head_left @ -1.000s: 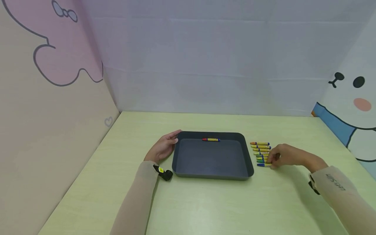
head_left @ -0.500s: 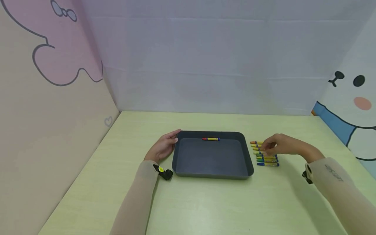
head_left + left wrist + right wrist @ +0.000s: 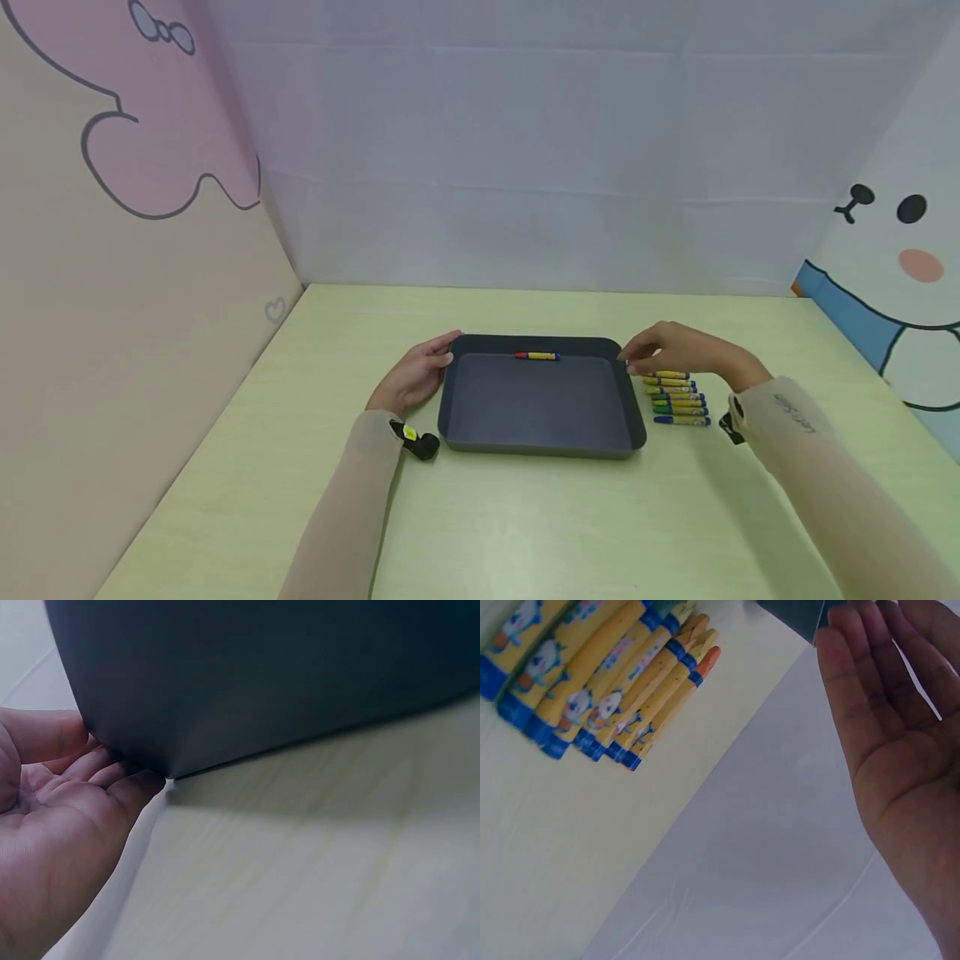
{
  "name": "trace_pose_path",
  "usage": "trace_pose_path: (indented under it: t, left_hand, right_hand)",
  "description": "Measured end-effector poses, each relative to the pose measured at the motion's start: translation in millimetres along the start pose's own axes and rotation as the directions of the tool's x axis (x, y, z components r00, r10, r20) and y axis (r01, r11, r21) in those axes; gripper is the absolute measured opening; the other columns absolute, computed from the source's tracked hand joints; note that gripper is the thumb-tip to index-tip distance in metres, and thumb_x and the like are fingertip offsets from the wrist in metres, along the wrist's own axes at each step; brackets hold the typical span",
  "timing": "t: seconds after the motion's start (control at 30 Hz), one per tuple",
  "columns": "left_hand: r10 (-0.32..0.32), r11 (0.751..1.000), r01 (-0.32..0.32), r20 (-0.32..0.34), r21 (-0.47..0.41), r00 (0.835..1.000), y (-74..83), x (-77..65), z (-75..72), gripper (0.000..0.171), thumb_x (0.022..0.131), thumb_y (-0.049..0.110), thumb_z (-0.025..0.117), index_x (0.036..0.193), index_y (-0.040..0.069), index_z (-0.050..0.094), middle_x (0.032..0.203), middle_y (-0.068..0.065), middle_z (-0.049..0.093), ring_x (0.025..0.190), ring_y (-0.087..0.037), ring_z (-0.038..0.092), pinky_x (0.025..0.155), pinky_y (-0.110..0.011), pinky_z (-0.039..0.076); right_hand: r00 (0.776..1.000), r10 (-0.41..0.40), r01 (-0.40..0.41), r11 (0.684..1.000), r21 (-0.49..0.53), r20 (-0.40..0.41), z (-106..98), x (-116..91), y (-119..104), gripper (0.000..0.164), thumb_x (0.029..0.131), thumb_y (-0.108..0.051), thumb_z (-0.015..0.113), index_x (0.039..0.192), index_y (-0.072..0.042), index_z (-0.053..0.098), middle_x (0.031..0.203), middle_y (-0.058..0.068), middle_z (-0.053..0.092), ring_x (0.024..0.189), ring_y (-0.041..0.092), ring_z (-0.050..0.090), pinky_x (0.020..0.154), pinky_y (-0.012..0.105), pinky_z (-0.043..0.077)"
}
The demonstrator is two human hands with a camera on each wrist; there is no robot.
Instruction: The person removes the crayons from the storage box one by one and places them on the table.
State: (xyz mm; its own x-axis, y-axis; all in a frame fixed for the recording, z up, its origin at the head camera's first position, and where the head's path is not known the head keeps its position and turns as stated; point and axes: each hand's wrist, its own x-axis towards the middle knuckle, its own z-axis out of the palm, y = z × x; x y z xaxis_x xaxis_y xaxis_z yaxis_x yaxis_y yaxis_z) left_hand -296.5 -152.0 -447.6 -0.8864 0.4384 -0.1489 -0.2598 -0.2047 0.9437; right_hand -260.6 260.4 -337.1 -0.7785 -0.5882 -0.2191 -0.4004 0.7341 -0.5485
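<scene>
A dark grey baking tray (image 3: 542, 408) lies on the table with a red crayon (image 3: 537, 356) inside near its back wall. My left hand (image 3: 411, 379) holds the tray's left back corner. In the left wrist view, the thumb rests on the tray's side wall (image 3: 247, 682) and the fingers reach under its edge. At the right back corner, my right hand (image 3: 667, 350) hovers over or touches the rim. Its fingers look fairly straight in the right wrist view, with no crayon seen in them. Just below that hand lies a row of several crayons (image 3: 678, 400), partly hidden by it.
The pale wooden table (image 3: 487, 517) meets a white cloth backdrop (image 3: 480, 167) behind. A side panel with pink drawings (image 3: 165, 142) stands at the left, and one with a bear drawing (image 3: 915, 250) at the right. The crayons (image 3: 615, 675) lie side by side.
My right hand has moved up along the crayon row and left to the tray's right back corner, uncovering the blue and green crayons. My left hand and the tray stay put.
</scene>
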Motion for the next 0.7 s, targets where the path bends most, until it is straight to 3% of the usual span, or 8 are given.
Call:
trace_pose_path:
  t: [0.2,0.4,0.7]
  left_hand:
    - [0.008,1.000,-0.008,0.014,0.010,1.000,0.0,-0.2,-1.0,0.054,0.101,-0.005,0.032,0.153,0.003,0.022,0.163,-0.005,0.000,0.149,-0.019,0.001,0.114,-0.028,0.028]
    - [0.010,1.000,-0.010,0.025,-0.001,1.000,0.0,0.4,-2.0,0.054,0.101,-0.006,0.032,0.153,0.004,0.021,0.163,-0.006,0.003,0.149,-0.020,0.006,0.102,-0.019,0.039]
    - [0.010,1.000,-0.010,0.034,0.010,0.999,0.1,0.2,-1.3,0.055,0.101,-0.005,0.032,0.153,0.004,0.020,0.163,-0.006,0.002,0.149,-0.020,0.003,0.102,-0.019,0.038]
  right_hand:
    - [1.000,0.008,-0.008,1.000,-0.026,-0.005,0,19,-11,0.038,0.093,-0.027,0.064,0.122,-0.004,0.065,0.115,0.011,0.069,0.102,0.023,0.066,0.089,0.044,0.052]
    - [1.000,-0.006,0.006,1.000,-0.010,-0.001,-2,35,-21,0.039,0.093,-0.024,0.063,0.124,-0.001,0.064,0.119,0.014,0.067,0.106,0.025,0.065,0.092,0.045,0.051]
    - [1.000,-0.002,0.002,1.000,-0.005,0.023,5,59,-31,0.037,0.094,-0.019,0.062,0.126,0.000,0.062,0.121,0.016,0.066,0.106,0.025,0.065,0.091,0.042,0.053]
